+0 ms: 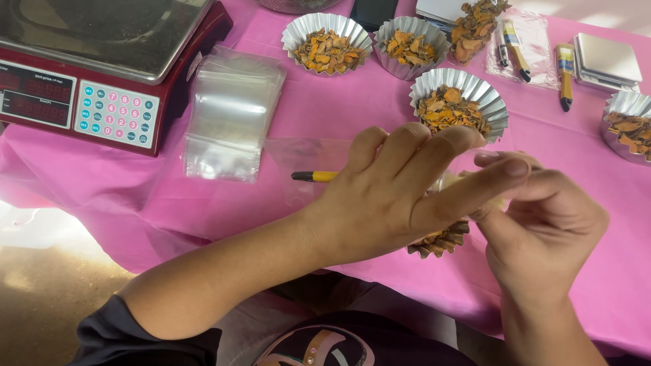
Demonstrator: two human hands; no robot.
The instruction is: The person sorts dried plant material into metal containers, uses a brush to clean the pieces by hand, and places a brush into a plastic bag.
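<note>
Together over the pink desk (258,196), our left hand (400,196) and right hand (549,224) pinch a clear plastic bag (468,177) above a foil cup (441,240) of dried orange slices.

Left hand (400,183) at centre, fingers spread, index tip meeting right hand (542,217) at 4 o'clock; clear bag (305,159) between them, contents blurred. Foil cup (441,240) with orange-brown dried slices under left palm. Yellow-black pen (313,176) just left of left hand, on pink tablecloth (339,102). Stack of clear zip bags (230,112) at 10 o'clock, beside red digital scale (102,68). Three filled foil cups (460,102) at 12 to 1 o'clock. Small silver scale (605,61) at 2 o'clock.
</note>
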